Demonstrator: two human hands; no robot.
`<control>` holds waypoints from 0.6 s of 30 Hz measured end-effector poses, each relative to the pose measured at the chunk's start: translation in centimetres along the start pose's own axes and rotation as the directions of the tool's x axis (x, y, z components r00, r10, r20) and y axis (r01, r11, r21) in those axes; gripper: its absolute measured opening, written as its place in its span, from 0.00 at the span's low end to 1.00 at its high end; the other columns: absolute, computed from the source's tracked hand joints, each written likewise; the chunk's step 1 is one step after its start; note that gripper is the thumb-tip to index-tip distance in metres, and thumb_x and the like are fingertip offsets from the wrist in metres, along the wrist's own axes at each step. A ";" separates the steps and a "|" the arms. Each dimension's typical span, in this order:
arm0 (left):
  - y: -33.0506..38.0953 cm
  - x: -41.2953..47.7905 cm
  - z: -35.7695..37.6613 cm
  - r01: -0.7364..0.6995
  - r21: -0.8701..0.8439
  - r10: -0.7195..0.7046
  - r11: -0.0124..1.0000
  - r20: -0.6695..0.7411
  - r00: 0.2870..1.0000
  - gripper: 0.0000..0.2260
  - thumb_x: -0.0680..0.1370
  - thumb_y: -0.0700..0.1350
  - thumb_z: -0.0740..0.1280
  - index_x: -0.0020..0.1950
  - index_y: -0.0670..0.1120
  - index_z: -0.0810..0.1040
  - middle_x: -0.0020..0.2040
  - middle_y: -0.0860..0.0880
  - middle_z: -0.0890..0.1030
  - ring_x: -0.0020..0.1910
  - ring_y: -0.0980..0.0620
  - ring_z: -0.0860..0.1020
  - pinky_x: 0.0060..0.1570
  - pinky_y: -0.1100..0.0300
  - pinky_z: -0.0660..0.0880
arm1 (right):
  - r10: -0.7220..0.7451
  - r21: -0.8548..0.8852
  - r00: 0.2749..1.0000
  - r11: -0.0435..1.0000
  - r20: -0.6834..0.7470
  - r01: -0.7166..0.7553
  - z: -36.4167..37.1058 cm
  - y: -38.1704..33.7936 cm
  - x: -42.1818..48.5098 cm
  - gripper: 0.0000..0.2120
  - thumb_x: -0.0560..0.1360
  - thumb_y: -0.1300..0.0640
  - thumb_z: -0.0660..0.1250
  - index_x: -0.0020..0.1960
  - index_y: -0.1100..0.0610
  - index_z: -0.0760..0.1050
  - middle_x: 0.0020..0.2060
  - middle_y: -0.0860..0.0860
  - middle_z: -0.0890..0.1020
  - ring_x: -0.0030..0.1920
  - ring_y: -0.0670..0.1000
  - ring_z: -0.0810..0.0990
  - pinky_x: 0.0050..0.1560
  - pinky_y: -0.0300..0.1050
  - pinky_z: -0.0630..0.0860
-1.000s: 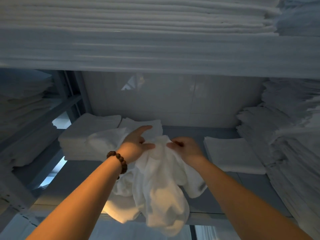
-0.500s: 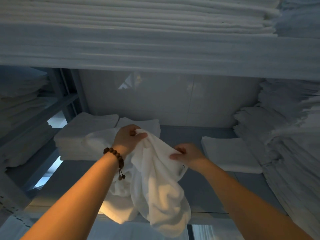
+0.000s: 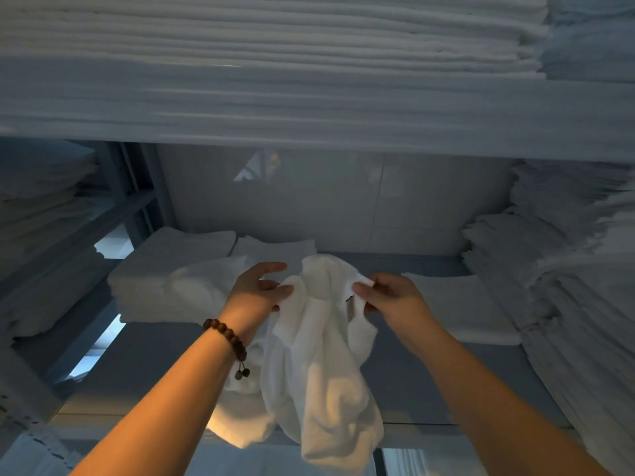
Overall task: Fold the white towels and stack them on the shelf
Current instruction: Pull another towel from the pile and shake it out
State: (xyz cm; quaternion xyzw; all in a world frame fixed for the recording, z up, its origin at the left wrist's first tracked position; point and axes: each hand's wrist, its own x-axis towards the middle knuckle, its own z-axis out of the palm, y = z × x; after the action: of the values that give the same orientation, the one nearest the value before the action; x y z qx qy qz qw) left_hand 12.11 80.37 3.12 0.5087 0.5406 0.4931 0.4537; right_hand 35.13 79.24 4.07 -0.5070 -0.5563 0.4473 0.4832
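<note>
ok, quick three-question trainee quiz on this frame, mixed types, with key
1. True or false: the loose towel is already folded flat.
2. The bead bracelet is on which wrist? A left, B right, C neither.
3. Fill in: ___ hands grip the loose towel.
Key: 1 false, it hangs crumpled. 2 A. 3 both, left hand and right hand.
</note>
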 end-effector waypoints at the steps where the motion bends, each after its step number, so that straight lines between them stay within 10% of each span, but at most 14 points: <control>1: 0.1 -0.3 0.4 -0.006 -0.020 0.005 1.000 -0.045 0.999 0.13 0.73 0.42 0.72 0.55 0.52 0.79 0.47 0.45 0.81 0.45 0.49 0.81 0.38 0.63 0.77 | -0.031 -0.006 1.000 0.999 -0.002 0.031 0.7 -0.5 -0.4 0.11 0.73 0.62 0.70 0.42 0.71 0.75 0.30 0.59 0.77 0.31 0.51 0.76 0.37 0.43 0.73; 12: 1.6 -3.6 2.8 -0.129 -0.113 0.129 0.985 -0.003 0.992 0.07 0.75 0.40 0.68 0.43 0.51 0.83 0.40 0.53 0.85 0.43 0.56 0.82 0.40 0.68 0.76 | -0.215 -0.355 0.976 0.911 0.024 0.209 6.6 -1.1 -2.6 0.07 0.72 0.52 0.69 0.39 0.55 0.79 0.32 0.52 0.82 0.35 0.49 0.81 0.38 0.48 0.79; 18: 1.8 -4.0 1.7 -0.188 0.116 0.172 0.975 0.140 0.975 0.11 0.70 0.41 0.74 0.49 0.54 0.81 0.43 0.53 0.84 0.42 0.59 0.82 0.38 0.69 0.76 | -0.107 -0.148 0.974 0.979 0.201 0.138 6.2 -0.7 -2.6 0.07 0.72 0.62 0.69 0.45 0.52 0.82 0.41 0.54 0.85 0.44 0.51 0.84 0.50 0.46 0.81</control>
State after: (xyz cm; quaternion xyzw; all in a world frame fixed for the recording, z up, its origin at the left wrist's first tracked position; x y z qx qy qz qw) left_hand 14.29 76.54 4.66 0.6146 0.4922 0.4624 0.4075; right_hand 28.97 76.51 3.74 -0.4635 -0.6649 0.4170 0.4113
